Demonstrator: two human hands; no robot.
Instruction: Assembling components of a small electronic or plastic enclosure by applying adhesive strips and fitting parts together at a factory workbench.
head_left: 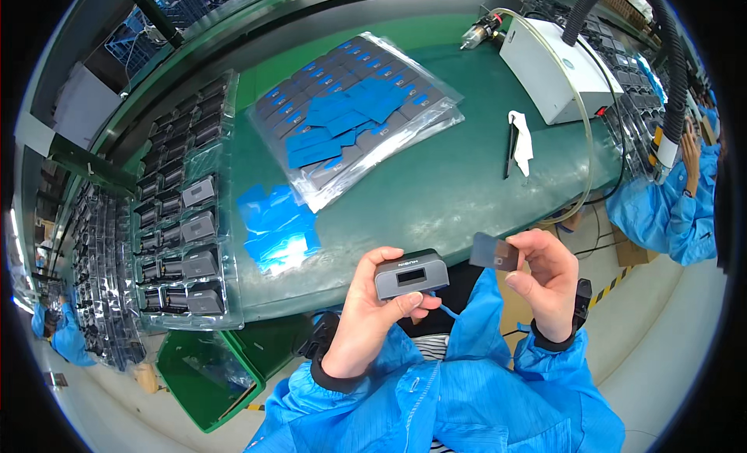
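Note:
A dark grey plastic housing (412, 275) with a rectangular window in its front face is gripped in my left hand (380, 307), thumb below and fingers behind it. Between the thumb and fingers of my right hand (545, 275) is a small dark translucent panel (493, 252), held upright by its right edge. The panel and the housing are apart, a short way from each other over the near table edge. Beyond my hands lies a clear plastic sheet bearing rows of grey panels (350, 71), with loose blue film pieces (342, 114) scattered over it.
More blue film (280, 231) lies left of centre. Clear trays of housings (198, 227) line the table's left side. A white box-shaped machine (556, 71), a hose (589, 149), a white cloth (520, 142) and a black pen-like tool (510, 151) are rightward. A green bin (206, 375) stands below; co-workers sit nearby.

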